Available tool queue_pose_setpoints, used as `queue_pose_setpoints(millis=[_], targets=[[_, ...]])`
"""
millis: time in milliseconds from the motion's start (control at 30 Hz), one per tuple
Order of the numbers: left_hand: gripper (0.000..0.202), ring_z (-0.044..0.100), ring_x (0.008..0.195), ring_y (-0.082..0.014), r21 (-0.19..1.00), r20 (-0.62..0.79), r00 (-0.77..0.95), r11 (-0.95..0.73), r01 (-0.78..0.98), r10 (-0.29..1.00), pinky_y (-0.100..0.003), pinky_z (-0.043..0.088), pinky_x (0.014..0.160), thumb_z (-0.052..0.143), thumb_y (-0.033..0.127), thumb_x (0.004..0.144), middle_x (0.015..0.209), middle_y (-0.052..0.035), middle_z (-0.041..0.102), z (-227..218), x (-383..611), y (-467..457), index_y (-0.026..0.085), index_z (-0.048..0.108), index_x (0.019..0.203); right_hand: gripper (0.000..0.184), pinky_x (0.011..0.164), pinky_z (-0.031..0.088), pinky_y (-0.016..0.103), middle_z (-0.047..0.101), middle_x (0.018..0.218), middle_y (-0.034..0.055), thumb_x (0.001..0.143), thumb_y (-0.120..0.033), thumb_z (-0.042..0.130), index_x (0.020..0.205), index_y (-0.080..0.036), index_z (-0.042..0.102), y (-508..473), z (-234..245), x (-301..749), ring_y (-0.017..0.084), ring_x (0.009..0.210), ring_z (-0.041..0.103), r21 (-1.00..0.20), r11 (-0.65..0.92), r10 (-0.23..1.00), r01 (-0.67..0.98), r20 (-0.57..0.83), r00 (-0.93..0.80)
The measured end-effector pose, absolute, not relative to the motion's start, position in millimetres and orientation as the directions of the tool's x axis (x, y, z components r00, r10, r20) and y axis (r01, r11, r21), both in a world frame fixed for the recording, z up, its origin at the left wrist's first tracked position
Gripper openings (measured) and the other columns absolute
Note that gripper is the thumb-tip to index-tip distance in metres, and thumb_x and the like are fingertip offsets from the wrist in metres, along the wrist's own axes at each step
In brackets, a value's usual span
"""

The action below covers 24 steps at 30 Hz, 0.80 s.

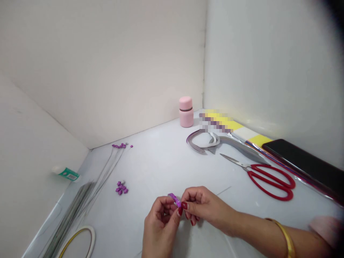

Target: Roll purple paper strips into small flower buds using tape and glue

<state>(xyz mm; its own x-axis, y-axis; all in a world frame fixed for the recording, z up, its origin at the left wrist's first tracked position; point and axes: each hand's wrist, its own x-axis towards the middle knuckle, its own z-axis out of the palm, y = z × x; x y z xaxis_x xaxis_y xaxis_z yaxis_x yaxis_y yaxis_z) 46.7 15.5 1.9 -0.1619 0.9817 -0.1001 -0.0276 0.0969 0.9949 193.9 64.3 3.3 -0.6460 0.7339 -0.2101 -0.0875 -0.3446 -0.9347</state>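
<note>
A small purple paper strip (174, 200) is held up off the white surface (161, 168), closed between the fingertips of both hands. Its long axis slants from upper left to lower right. The upper end sticks out above the left hand (161, 229), and the lower end meets the curled fingers of the right hand (205, 208), so neither hand is clearly farther from it. A gold bangle (283, 238) circles the right forearm.

Left of the strip lie two clusters of small purple pieces: a nearer one (121, 188) and a farther one (119, 146) at the tips of thin wires (113, 161). Beyond them, further left, are a wire bundle (71, 211) and one tube of glue (66, 174). To the strip's right are one pair of red-handled scissors (268, 182) and one black phone (298, 161). Farther back from the strip stand one pink bottle (186, 111) and one curled grey strip (204, 141). Below and left of it lies one white-and-gold ring (77, 242).
</note>
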Motion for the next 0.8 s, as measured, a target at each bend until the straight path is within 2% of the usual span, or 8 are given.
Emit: queue_pose_setpoints(millis=[133,200,367,567,700,800], targets=[[0.018,0.058,0.060,-0.0131,0.955,-0.261,-0.070,0.247,-0.168,0.963,-0.023,0.043,0.058,0.069,0.026,0.067,0.063,-0.0030,0.066,5,46,19,0.013,0.059,0.074,0.027,0.046,0.031,0.018,0.052,0.056,-0.0037,0.072,-0.039,0.061,0.071,-0.013,0.053,64,4,194,0.006,0.046,0.046,-0.944,-0.323,0.728,-0.073,-0.198,-0.656],[0.017,0.057,0.059,-0.0127,0.940,-0.290,-0.023,0.281,-0.194,0.957,-0.023,0.041,0.057,0.069,0.026,0.066,0.062,-0.0039,0.066,7,44,20,0.012,0.061,0.069,0.027,0.045,0.031,0.018,0.053,0.057,-0.0035,0.071,-0.039,0.063,0.072,-0.013,0.053,65,3,193,0.006,0.046,0.047,-0.947,-0.316,0.725,-0.055,-0.203,-0.658],[0.019,0.052,0.053,-0.0112,0.935,-0.317,-0.067,0.300,-0.191,0.946,-0.022,0.038,0.054,0.070,0.029,0.065,0.057,-0.0037,0.065,7,42,18,0.012,0.065,0.063,0.029,0.046,0.032,0.019,0.053,0.057,-0.0037,0.071,-0.041,0.062,0.073,-0.014,0.053,66,0,193,0.007,0.046,0.046,-0.943,-0.328,0.731,-0.052,-0.219,-0.647],[0.020,0.051,0.053,-0.0115,0.937,-0.260,-0.116,0.221,-0.271,0.959,-0.022,0.039,0.053,0.068,0.033,0.067,0.057,-0.0028,0.062,-1,46,16,0.014,0.066,0.063,0.029,0.047,0.033,0.019,0.053,0.057,-0.0032,0.071,-0.041,0.062,0.073,-0.013,0.053,65,1,194,0.006,0.046,0.046,-0.939,-0.334,0.744,-0.081,-0.210,-0.635],[0.018,0.052,0.054,-0.0124,0.963,-0.216,-0.144,0.187,-0.193,0.966,-0.023,0.037,0.054,0.069,0.031,0.065,0.057,-0.0016,0.061,-4,47,15,0.014,0.064,0.063,0.027,0.047,0.035,0.020,0.052,0.057,-0.0034,0.072,-0.040,0.061,0.073,-0.014,0.054,63,1,192,0.007,0.047,0.046,-0.953,-0.297,0.760,-0.052,-0.203,-0.618],[0.018,0.051,0.055,-0.0123,0.979,-0.164,-0.149,0.143,-0.145,0.975,-0.022,0.037,0.054,0.067,0.031,0.068,0.056,-0.0009,0.060,-1,48,14,0.014,0.063,0.063,0.025,0.049,0.036,0.021,0.051,0.059,-0.0024,0.074,-0.038,0.059,0.071,-0.014,0.053,61,3,192,0.008,0.050,0.045,-0.978,-0.208,0.783,-0.021,-0.153,-0.603]])
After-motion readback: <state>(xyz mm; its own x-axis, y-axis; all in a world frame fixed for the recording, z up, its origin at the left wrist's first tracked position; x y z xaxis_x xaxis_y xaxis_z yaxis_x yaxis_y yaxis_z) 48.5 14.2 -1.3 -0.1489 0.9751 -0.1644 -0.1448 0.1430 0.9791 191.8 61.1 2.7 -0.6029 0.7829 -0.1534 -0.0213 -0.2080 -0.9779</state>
